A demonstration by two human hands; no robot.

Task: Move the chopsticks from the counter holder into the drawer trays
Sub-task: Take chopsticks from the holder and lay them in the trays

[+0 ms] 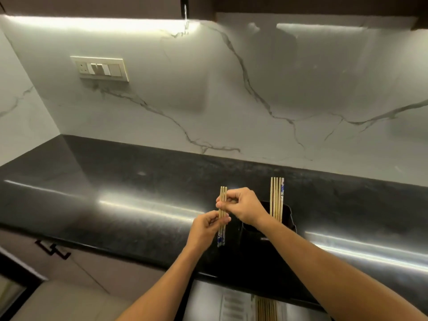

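Over the front edge of a glossy black stone counter (115, 181), the left hand (205, 230) and right hand (243, 208) pinch slim wooden chopsticks (223, 193), blue-patterned ends down. More sticks (276, 198) stand upright in the dark holder (289, 214) alongside. Others (266, 309) lie in the pale drawer tray (208, 302) below.

You have one view only, from the camera on your head. It looks forward and down across the dark surface (115, 193) toward the marble wall (208, 89), which fills the upper half straight ahead. The wide lens bows the surface's front edge and pulls in the corner at left. Your forearms (324, 274) enter from the bottom edge, and the left hand (206, 230) and right hand (243, 205), both pinching the chopsticks (222, 193), sit close, just below centre. The drawer (208, 302) shows only as a sliver at the very bottom, beneath you.
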